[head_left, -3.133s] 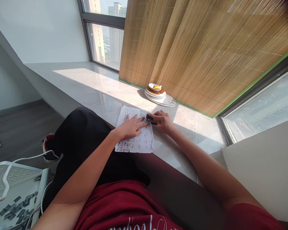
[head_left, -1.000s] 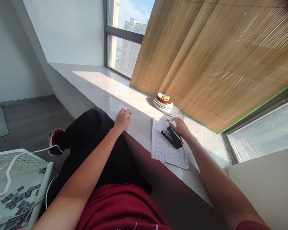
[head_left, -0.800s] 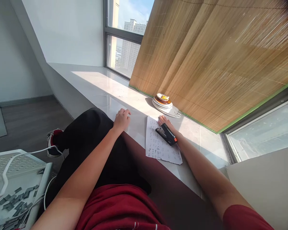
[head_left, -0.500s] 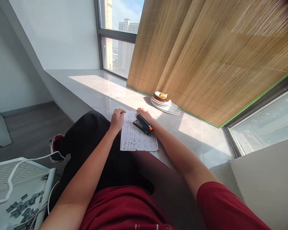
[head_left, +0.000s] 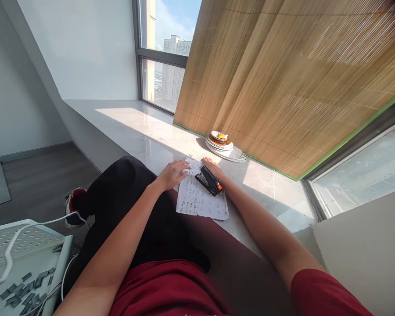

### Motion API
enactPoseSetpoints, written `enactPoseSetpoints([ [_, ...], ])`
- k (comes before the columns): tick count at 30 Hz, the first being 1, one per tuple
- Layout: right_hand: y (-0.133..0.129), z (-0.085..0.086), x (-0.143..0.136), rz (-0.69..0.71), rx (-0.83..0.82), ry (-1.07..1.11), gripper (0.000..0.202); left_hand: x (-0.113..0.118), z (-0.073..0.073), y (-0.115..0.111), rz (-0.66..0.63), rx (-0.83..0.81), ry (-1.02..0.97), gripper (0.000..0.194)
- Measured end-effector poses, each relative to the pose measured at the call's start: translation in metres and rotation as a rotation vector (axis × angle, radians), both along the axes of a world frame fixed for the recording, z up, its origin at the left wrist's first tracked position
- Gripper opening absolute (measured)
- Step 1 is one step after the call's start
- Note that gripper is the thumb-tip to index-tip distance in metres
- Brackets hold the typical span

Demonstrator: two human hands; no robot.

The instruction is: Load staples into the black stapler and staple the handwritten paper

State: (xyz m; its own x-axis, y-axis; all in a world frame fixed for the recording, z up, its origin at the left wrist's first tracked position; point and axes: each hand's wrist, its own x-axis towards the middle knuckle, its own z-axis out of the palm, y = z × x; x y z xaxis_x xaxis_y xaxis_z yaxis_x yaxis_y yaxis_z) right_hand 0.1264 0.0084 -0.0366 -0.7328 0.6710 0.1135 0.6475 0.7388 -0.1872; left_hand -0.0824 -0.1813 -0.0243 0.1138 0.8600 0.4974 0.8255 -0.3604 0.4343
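Black and open-mouthed, the stapler lies on a handwritten sheet of paper, its orange-red tip toward the right forearm. The paper rests on the pale, glossy window ledge, its near end reaching the ledge's edge. The left hand, fingers spread and slightly bent, is at the paper's left side, grasping nothing visible. The right hand lies flat just beyond the stapler, fingers extended and released. Farther back, stacked plates sit near the bamboo blind.
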Motion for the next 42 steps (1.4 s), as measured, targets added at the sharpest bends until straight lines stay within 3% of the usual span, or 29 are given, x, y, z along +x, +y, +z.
enactPoseSetpoints([
  [5, -0.002, 0.005, 0.006, 0.032, -0.025, -0.009, 0.063, 0.002, -0.002, 0.001, -0.025, -0.228, 0.23, 0.052],
  [10, -0.009, 0.011, 0.052, 0.203, -0.073, -0.128, 0.07, 0.001, 0.002, 0.001, -0.004, -0.259, 0.248, 0.055],
  [13, -0.018, 0.011, 0.084, 0.127, -0.068, -0.126, 0.068, 0.001, 0.003, 0.0, -0.007, -0.259, 0.246, 0.055],
  [16, -0.035, 0.015, 0.103, 0.028, -0.023, 0.126, 0.063, 0.001, 0.001, 0.0, -0.005, -0.245, 0.227, 0.054],
  [20, -0.071, 0.033, 0.099, 0.034, 0.0, 0.591, 0.053, 0.0, -0.002, 0.001, 0.003, -0.209, 0.163, 0.048],
  [25, -0.099, 0.04, 0.077, 0.213, -0.066, 0.483, 0.041, 0.0, 0.0, 0.001, -0.027, -0.215, 0.144, 0.051],
  [30, -0.099, 0.029, 0.071, 0.215, -0.068, 0.554, 0.029, 0.0, 0.003, 0.0, -0.048, -0.233, 0.116, 0.072],
  [35, -0.093, 0.032, 0.078, 0.144, -0.028, 0.766, 0.019, -0.001, 0.002, 0.0, -0.037, -0.232, 0.129, 0.08],
  [39, -0.09, 0.038, 0.086, 0.123, 0.049, 0.841, 0.045, -0.001, 0.001, 0.0, -0.036, -0.215, 0.13, 0.078],
  [42, -0.09, 0.039, 0.086, 0.139, 0.036, 0.809, 0.047, 0.0, 0.002, -0.001, -0.04, -0.207, 0.118, 0.072],
])
